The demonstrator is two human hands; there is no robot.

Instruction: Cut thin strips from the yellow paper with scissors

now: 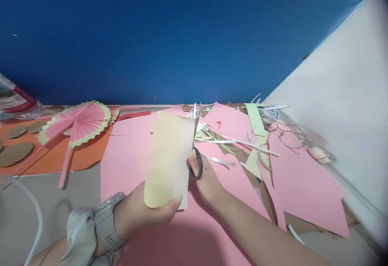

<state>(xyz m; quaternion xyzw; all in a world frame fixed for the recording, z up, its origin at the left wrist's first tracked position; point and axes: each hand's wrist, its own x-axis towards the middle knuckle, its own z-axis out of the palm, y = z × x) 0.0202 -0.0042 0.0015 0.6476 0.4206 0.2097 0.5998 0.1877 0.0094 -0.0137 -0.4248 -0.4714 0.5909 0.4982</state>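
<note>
My left hand [157,211] grips the lower end of a pale yellow sheet of paper [165,153], thumb in front and the other fingers hidden behind it. A white layer [183,185] shows along the sheet's right side. My right hand [207,179] has its fingers through the dark handle of a pair of scissors [197,165]. The scissor blades point up and stand slightly apart at the paper's right edge. Below both hands lie large sheets of pink paper [127,157].
Thin paper strips [224,140] lie scattered to the right. Pink-and-green folded paper fans [75,122] and brown cardboard discs [16,155] rest on orange paper [87,157] at the left, near a bottle [15,98]. A blue wall [182,43] rises behind; a white panel [357,96] borders the right.
</note>
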